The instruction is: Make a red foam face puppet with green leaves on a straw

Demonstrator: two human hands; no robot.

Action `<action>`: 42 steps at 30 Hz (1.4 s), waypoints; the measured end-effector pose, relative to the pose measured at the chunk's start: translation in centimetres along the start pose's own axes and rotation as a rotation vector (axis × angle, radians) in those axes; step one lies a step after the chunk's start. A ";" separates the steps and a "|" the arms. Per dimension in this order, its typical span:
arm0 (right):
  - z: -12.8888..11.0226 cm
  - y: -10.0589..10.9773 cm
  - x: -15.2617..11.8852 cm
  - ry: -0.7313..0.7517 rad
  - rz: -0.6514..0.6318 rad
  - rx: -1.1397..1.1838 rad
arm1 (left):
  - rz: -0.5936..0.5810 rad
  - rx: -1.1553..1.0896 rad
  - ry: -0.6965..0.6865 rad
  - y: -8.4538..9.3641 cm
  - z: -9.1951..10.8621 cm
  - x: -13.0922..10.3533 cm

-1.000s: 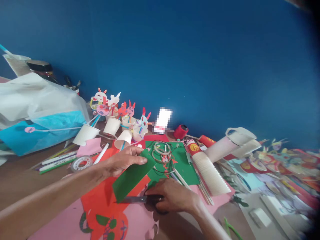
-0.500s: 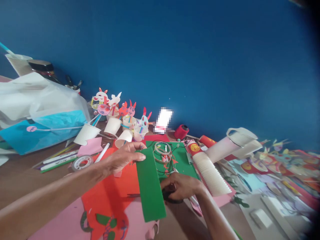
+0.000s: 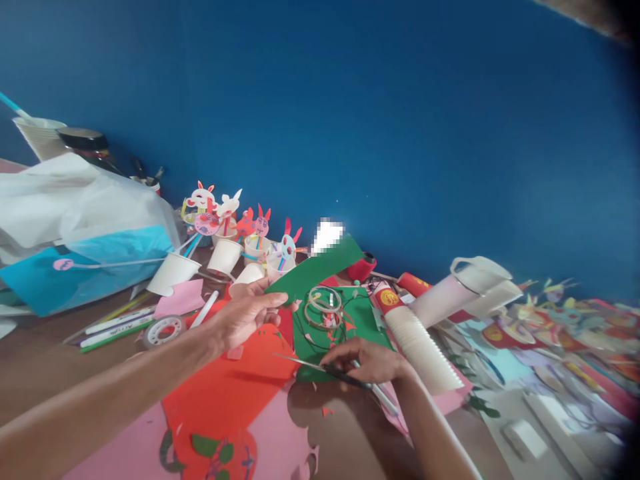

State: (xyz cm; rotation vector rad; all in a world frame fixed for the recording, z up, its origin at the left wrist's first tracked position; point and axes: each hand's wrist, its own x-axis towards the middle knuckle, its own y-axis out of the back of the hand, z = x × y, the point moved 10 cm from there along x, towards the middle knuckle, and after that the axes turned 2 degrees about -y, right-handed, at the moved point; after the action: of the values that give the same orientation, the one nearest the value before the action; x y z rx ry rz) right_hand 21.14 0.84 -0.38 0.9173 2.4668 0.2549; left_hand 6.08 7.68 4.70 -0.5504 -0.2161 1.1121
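Scissors [image 3: 330,371] hang above the cluttered brown table [image 3: 30,360], blue wall [image 3: 400,133] behind.

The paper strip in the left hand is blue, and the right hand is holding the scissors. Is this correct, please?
Not quite: the colour is wrong. The head view shows that the paper strip in the left hand is green, and the right hand is holding the scissors.

Dim blue wall [image 3: 410,127], faint sheen right | shadows on table [image 3: 350,433] | right edge smeared, perhaps out of focus
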 end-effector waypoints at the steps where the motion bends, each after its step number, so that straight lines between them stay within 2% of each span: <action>1: 0.0 0.4 -0.3 0.014 -0.002 0.051 | 0.027 -0.021 -0.003 0.2 0.1 0.0; 5: -0.7 1.2 -1.4 0.122 -0.031 0.341 | 0.050 -0.029 -0.003 0.4 0.4 0.1; 8: -2.1 1.9 -1.7 0.256 0.012 0.461 | 0.065 0.007 -0.002 0.6 0.2 0.2; 15: -3.4 0.7 -1.1 0.202 0.004 0.241 | 0.097 0.070 -0.066 0.6 0.7 0.0; 19: -3.5 1.0 -0.9 0.198 0.066 0.167 | 0.071 0.067 -0.056 0.1 0.9 -0.3; 30: -4.5 -0.4 0.6 0.191 0.298 -0.021 | 0.006 0.104 0.083 -1.0 -2.9 -0.6; 35: -4.7 -1.0 1.1 0.216 0.327 0.039 | 0.023 0.126 0.076 -0.7 -3.3 -0.5; 38: -4.2 -1.7 1.5 0.207 0.293 0.147 | 0.020 0.135 0.085 -0.6 -3.4 -0.4; 42: -3.4 -2.0 1.8 0.225 0.319 0.233 | 0.031 0.137 0.089 -0.4 -3.5 -0.4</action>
State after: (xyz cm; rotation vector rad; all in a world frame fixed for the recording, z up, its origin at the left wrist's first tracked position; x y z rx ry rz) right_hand 17.10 0.52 1.21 1.4562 2.5825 0.1878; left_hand 7.72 6.14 2.01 -0.4808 -0.0535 1.1212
